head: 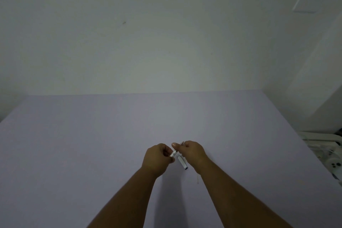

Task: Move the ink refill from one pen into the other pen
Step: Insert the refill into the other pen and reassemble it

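The lavender surface (74, 153) lies bare to the left, ahead and toward the near edge, so a hand could sweep across it in any of those directions, bounded at the back by the pale wall (148, 42) that meets its far edge. In the middle the left hand (157, 159) and right hand (192, 153) sit close together, fingers nearly touching over a small white pen barrel (182, 162), leaving hardly any gap between them. Off the surface's right edge, white equipment (325, 155) crowds the way out on that side.
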Available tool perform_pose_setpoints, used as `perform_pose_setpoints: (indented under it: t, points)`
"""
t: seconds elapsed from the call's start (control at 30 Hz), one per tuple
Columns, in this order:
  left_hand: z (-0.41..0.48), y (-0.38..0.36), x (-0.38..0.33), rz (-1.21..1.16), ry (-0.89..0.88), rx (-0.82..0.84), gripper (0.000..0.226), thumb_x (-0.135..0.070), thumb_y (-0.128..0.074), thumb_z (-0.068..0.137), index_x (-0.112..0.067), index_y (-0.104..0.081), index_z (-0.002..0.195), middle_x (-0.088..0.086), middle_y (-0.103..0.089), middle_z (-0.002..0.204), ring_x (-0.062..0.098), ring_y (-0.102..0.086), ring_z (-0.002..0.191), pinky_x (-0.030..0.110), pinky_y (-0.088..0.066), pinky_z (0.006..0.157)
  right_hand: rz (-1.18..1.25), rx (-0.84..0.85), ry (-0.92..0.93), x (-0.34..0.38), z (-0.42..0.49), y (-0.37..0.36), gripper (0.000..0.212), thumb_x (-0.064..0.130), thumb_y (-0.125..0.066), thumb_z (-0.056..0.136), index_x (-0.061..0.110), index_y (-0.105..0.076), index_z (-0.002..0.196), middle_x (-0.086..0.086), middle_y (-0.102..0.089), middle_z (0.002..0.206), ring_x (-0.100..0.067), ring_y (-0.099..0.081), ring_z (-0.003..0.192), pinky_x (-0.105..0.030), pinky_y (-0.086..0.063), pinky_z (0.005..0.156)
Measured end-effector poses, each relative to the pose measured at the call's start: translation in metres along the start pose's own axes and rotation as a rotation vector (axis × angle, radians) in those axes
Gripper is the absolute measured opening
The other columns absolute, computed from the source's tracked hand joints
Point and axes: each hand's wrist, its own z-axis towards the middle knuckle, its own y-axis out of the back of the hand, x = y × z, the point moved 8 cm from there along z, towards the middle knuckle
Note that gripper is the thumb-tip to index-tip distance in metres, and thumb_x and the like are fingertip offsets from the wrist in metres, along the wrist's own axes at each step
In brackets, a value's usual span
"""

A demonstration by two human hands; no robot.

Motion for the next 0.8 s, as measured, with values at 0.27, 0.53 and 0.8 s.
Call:
perform_pose_setpoints:
  t: [0.27,0.53,0.8]
  points:
    - [0.0,-0.001,-0.002,0.012,-0.008,-0.001,0.016,-0.01,-0.074,0.078,-0.018,-0.061,0.081,-0.01,-0.057,0.067,0.004,-0.052,0.062,0.011,-0.036,0.052,0.074,0.016,0.017,0.003,-0.001,0.0,0.03,0.04,-0.065,0.084,0.015,-0.057,0.068,-0.003,-0.056,0.072,-0.012,-0.046,0.059,-0.029,-0.04,0.063]
    - [0.003,0.002,-0.003,0.029,-0.005,-0.032,0.013,-0.012,-0.073,0.079,-0.015,-0.066,0.089,-0.008,-0.058,0.071,0.007,-0.053,0.064,0.012,-0.034,0.051,0.224,0.081,0.026,0.003,-0.001,-0.002,0.012,0.025,-0.061,0.088,0.018,-0.064,0.078,0.001,-0.061,0.077,-0.01,-0.047,0.058,-0.026,-0.041,0.062]
    - [0.005,0.001,-0.006,0.059,-0.036,-0.073,0.016,-0.012,-0.072,0.08,-0.011,-0.068,0.096,-0.005,-0.059,0.078,0.004,-0.051,0.065,0.01,-0.032,0.052,0.153,0.045,-0.058,0.0,0.006,-0.001,0.028,0.042,-0.061,0.086,0.017,-0.056,0.074,0.001,-0.054,0.078,-0.012,-0.046,0.064,-0.027,-0.04,0.063]
